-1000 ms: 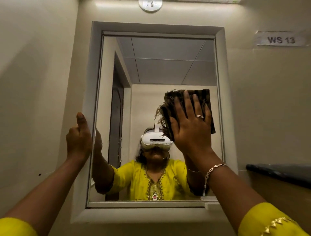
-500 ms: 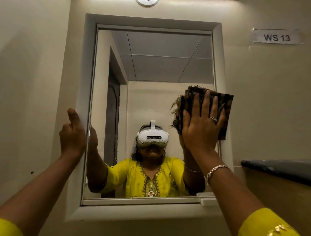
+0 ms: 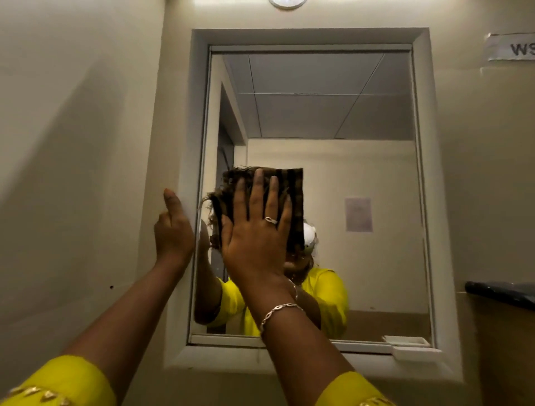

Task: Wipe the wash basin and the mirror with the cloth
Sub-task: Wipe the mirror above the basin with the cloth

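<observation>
The wall mirror in its pale frame fills the middle of the view. A brown fringed cloth lies flat against the glass at middle left. My right hand presses it there with straight, spread fingers. My left hand holds the left side of the frame, thumb pointing up along its face, and its fingers are mostly hidden behind the hand. The wash basin is out of view.
A small white tray sticks out at the frame's lower right corner. At the right wall juts a dark ledge. A paper label is stuck at top right and a round lamp sits above the mirror.
My right hand has slid the cloth from the mirror's right edge leftward and downward across the glass. The left hand has kept its place on the frame.
</observation>
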A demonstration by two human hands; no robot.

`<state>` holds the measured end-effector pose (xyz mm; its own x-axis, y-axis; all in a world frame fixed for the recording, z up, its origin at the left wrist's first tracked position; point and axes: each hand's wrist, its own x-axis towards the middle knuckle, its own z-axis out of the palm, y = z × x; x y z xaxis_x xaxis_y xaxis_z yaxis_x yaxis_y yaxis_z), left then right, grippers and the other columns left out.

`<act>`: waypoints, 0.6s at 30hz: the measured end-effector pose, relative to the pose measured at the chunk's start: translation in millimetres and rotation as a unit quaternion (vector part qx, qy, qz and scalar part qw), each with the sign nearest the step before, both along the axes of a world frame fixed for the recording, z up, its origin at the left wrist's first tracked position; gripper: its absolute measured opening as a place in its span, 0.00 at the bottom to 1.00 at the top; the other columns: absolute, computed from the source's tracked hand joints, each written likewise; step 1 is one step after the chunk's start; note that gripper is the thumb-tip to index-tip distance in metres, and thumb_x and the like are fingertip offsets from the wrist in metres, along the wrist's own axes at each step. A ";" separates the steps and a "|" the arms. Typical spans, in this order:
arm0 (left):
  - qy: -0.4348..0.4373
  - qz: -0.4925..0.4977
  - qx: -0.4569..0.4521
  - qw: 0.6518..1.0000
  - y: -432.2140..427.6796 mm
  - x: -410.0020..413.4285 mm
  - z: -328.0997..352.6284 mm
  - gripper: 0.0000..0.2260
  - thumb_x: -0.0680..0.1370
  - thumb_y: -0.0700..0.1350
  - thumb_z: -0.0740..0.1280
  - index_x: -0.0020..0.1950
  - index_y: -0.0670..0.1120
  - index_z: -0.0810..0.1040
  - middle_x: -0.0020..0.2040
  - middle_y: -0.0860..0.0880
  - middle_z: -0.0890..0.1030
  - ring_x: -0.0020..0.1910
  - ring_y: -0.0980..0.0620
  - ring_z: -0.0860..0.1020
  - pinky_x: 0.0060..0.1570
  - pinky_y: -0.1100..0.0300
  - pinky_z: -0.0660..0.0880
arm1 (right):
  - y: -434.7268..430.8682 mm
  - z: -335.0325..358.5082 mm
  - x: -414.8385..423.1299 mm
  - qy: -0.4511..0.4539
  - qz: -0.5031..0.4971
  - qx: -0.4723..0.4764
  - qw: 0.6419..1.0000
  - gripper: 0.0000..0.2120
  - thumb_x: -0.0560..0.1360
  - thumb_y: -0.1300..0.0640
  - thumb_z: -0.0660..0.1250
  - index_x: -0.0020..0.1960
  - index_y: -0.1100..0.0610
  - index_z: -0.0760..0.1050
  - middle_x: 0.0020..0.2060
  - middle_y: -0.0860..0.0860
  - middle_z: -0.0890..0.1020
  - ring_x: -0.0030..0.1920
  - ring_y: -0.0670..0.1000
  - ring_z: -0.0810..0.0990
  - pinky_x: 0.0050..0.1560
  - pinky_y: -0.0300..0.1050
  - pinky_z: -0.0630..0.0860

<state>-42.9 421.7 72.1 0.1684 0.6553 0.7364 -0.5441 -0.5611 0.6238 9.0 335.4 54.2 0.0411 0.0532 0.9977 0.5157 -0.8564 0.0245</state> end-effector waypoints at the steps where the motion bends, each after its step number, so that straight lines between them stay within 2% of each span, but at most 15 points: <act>1: -0.009 -0.008 0.004 1.000 -3.4 -2.5 -0.5 0.21 0.81 0.53 0.42 0.40 0.49 0.71 0.34 0.47 0.73 0.30 0.63 0.73 0.31 0.74 0.65 | 9.4 0.1 -3.4 0.002 0.005 -0.009 1.000 0.28 0.76 0.46 0.47 0.74 0.55 0.58 0.74 0.58 0.60 0.74 0.60 0.56 0.70 0.58 0.48; 2: -0.017 -0.015 0.015 1.000 -5.0 -2.9 -1.1 0.19 0.81 0.52 0.41 0.36 0.54 0.66 0.30 0.53 0.72 0.23 0.70 0.70 0.26 0.77 0.65 | 17.1 0.3 -5.7 0.003 0.004 -0.018 1.000 0.28 0.76 0.46 0.46 0.74 0.55 0.57 0.74 0.58 0.59 0.74 0.60 0.56 0.70 0.58 0.48; 4: -0.020 -0.025 0.031 0.999 -5.8 -3.2 -1.7 0.19 0.81 0.52 0.41 0.32 0.55 0.61 0.27 0.57 0.70 0.21 0.73 0.70 0.25 0.80 0.64 | 27.4 1.1 -7.9 0.003 -0.011 -0.034 0.999 0.28 0.76 0.46 0.45 0.74 0.55 0.57 0.74 0.57 0.60 0.74 0.59 0.56 0.70 0.57 0.47; 5: -0.018 -0.027 0.035 0.999 -2.9 -1.5 -1.6 0.21 0.81 0.53 0.41 0.32 0.55 0.63 0.28 0.57 0.71 0.23 0.71 0.72 0.28 0.79 0.65 | 29.8 1.6 -7.8 0.002 -0.018 -0.042 0.999 0.28 0.76 0.46 0.45 0.74 0.55 0.57 0.74 0.57 0.60 0.74 0.59 0.56 0.71 0.57 0.47; 7: -0.021 -0.037 0.031 0.999 2.9 0.3 -1.1 0.22 0.80 0.55 0.41 0.32 0.55 0.67 0.28 0.56 0.75 0.26 0.67 0.74 0.34 0.71 0.70 | 31.2 1.9 -6.7 -0.002 -0.020 -0.052 0.998 0.28 0.76 0.46 0.44 0.74 0.55 0.57 0.74 0.57 0.59 0.74 0.59 0.56 0.71 0.57 0.46; 9: -0.012 -0.040 0.037 0.998 7.1 4.3 -0.9 0.26 0.80 0.56 0.41 0.32 0.50 0.71 0.30 0.51 0.76 0.29 0.60 0.76 0.36 0.62 0.70 | 29.5 2.6 -6.2 -0.006 -0.015 -0.057 0.998 0.28 0.76 0.46 0.45 0.74 0.55 0.57 0.74 0.57 0.60 0.74 0.58 0.56 0.71 0.57 0.46; 10: -0.008 -0.035 0.044 0.998 7.9 5.3 -0.8 0.27 0.80 0.56 0.41 0.32 0.47 0.71 0.30 0.48 0.75 0.28 0.56 0.75 0.35 0.61 0.70 | 27.7 2.7 -6.2 -0.010 -0.011 -0.058 0.998 0.28 0.76 0.46 0.45 0.73 0.54 0.58 0.74 0.56 0.61 0.74 0.58 0.56 0.71 0.56 0.46; 14: -0.006 -0.006 0.054 0.998 7.6 4.2 -2.0 0.26 0.80 0.55 0.42 0.27 0.47 0.64 0.26 0.48 0.68 0.19 0.60 0.68 0.24 0.67 0.65 | 13.6 0.0 -2.3 -0.019 0.026 -0.068 0.997 0.27 0.77 0.46 0.48 0.74 0.54 0.59 0.74 0.56 0.60 0.74 0.58 0.55 0.71 0.57 0.47; 16: -0.007 0.013 0.043 0.999 4.1 2.5 -1.9 0.25 0.81 0.54 0.42 0.27 0.47 0.60 0.26 0.47 0.65 0.23 0.55 0.66 0.28 0.62 0.61 | -2.0 -3.8 1.7 -0.020 0.034 -0.062 0.997 0.27 0.77 0.46 0.49 0.74 0.54 0.59 0.74 0.56 0.60 0.74 0.58 0.55 0.71 0.57 0.48; 18: -0.012 0.020 0.036 0.999 3.1 2.6 -1.6 0.25 0.81 0.54 0.43 0.27 0.46 0.61 0.26 0.47 0.65 0.26 0.52 0.65 0.30 0.60 0.61 | -23.5 -8.5 7.7 -0.022 0.025 -0.052 0.998 0.27 0.77 0.46 0.51 0.73 0.54 0.59 0.74 0.56 0.61 0.74 0.58 0.55 0.71 0.57 0.48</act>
<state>-40.3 424.8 70.5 0.1262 0.6061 0.7853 -0.5346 -0.6252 0.5685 16.7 311.9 45.7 -0.0077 0.1569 0.9876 0.5536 -0.8218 0.1348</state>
